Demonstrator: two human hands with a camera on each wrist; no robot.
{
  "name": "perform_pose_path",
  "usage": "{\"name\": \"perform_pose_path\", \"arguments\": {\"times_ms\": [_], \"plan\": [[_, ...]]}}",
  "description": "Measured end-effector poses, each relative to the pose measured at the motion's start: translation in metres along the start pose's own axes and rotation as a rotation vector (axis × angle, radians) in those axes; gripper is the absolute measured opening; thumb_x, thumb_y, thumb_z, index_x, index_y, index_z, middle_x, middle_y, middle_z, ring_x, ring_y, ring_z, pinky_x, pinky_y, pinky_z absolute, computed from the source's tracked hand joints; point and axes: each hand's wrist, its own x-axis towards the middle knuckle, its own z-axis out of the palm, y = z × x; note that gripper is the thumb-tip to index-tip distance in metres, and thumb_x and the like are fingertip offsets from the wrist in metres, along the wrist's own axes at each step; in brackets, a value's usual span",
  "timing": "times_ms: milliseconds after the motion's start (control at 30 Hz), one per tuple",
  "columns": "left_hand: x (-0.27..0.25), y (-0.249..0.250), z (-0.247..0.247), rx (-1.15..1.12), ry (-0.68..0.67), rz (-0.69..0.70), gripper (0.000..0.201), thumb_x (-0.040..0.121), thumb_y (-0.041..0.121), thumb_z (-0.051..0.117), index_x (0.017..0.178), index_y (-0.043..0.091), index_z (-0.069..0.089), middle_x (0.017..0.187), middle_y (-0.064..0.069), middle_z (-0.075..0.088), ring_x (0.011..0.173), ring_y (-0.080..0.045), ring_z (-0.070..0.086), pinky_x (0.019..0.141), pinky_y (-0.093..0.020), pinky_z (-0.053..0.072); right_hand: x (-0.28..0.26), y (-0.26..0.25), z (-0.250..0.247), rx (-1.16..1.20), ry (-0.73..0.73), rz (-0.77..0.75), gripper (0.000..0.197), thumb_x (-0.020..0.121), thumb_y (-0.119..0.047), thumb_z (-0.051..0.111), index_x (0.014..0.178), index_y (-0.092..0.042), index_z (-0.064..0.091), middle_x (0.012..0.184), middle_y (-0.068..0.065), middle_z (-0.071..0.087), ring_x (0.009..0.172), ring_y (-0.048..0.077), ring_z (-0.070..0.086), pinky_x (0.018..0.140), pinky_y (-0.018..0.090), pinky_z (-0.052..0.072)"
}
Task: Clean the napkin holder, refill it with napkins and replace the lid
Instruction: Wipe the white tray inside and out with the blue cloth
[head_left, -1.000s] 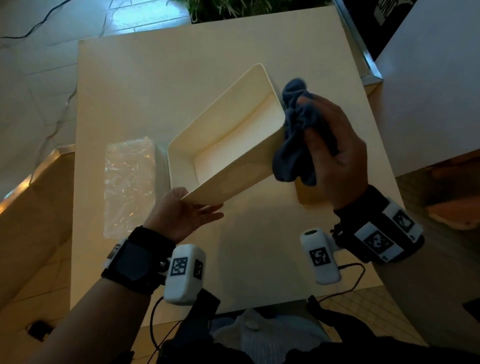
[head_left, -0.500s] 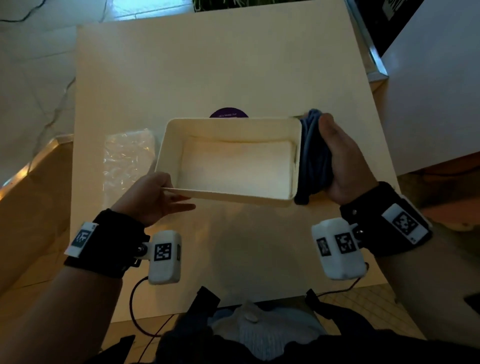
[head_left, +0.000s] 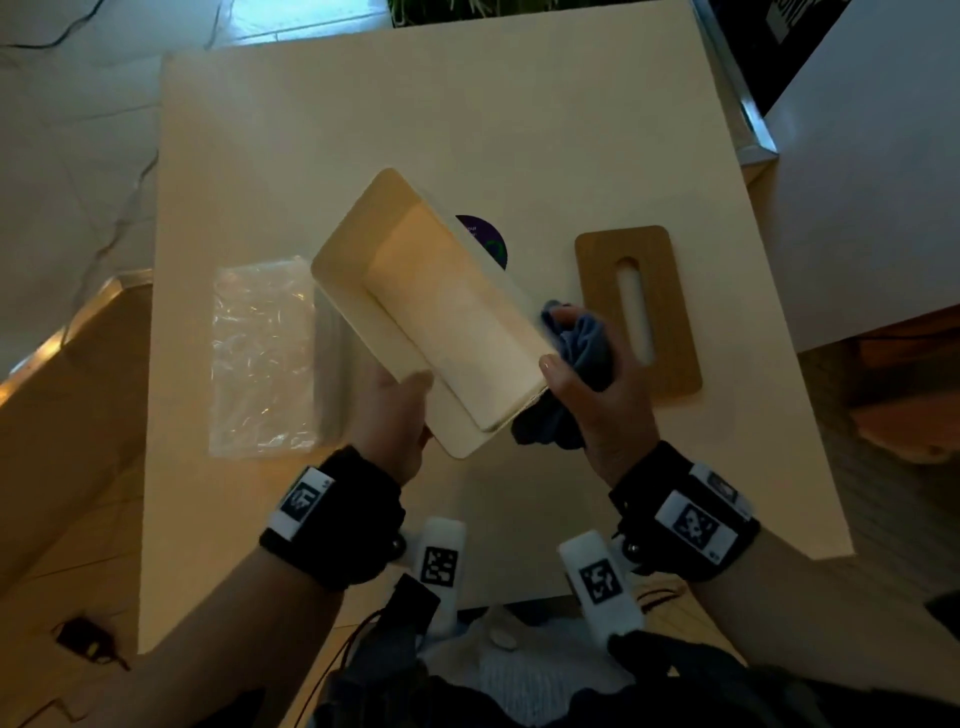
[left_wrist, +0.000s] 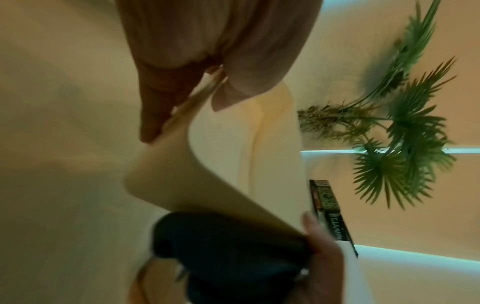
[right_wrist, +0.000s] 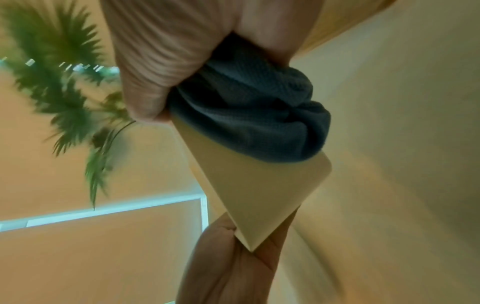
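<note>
The cream napkin holder (head_left: 441, 312) is an empty open box, held tilted above the table with its long axis running diagonally. My left hand (head_left: 400, 410) grips its near wall, thumb inside the rim (left_wrist: 228, 96). My right hand (head_left: 592, 374) holds a bunched blue-grey cloth (head_left: 587, 343) against the holder's near right outer side (right_wrist: 259, 185). In the right wrist view the cloth (right_wrist: 249, 115) wraps over the wall's edge. The brown wooden lid (head_left: 670, 291) with a slot lies flat to the right. A clear plastic pack of napkins (head_left: 262, 353) lies to the left.
A dark purple round sticker (head_left: 485, 236) shows on the table (head_left: 519, 114) behind the holder. A second white table (head_left: 872, 182) stands close on the right. A green plant (left_wrist: 397, 131) is beyond the far edge. Cables hang at the near edge.
The holder has turned from level and crosswise to a diagonal tilt. My right hand with the cloth has slid to the holder's near right side, which uncovers the lid.
</note>
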Motion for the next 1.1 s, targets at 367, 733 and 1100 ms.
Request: {"name": "perform_pose_path", "arguments": {"times_ms": [367, 733, 1100], "plan": [[0.004, 0.000, -0.026, 0.341, -0.336, -0.083, 0.040, 0.090, -0.006, 0.046, 0.121, 0.018, 0.049, 0.095, -0.001, 0.063, 0.083, -0.013, 0.062, 0.065, -0.026, 0.054, 0.036, -0.033, -0.005, -0.572, -0.424, -0.463, 0.045, 0.093, -0.020, 0.051, 0.133, 0.000, 0.045, 0.146, 0.018, 0.037, 0.139, 0.021, 0.030, 0.116, 0.028, 0.025], [0.005, -0.004, -0.038, 0.409, -0.378, -0.045, 0.045, 0.091, -0.004, 0.048, 0.128, 0.021, 0.045, 0.105, -0.006, 0.063, 0.092, -0.017, 0.063, 0.069, -0.026, 0.053, 0.014, -0.039, -0.010, -0.582, -0.607, -0.521, 0.071, 0.073, 0.001, 0.070, 0.135, -0.001, 0.034, 0.146, 0.013, 0.028, 0.142, 0.018, 0.024, 0.117, 0.027, 0.021], [0.011, 0.005, -0.042, 0.543, -0.456, 0.027, 0.049, 0.092, -0.007, 0.046, 0.132, 0.019, 0.040, 0.081, 0.014, 0.068, 0.069, 0.004, 0.064, 0.060, -0.013, 0.050, 0.046, -0.058, -0.030, -0.507, -0.465, -0.338, 0.044, 0.093, -0.013, 0.051, 0.135, -0.008, 0.041, 0.137, 0.007, 0.048, 0.129, 0.010, 0.044, 0.105, 0.021, 0.037]]}}
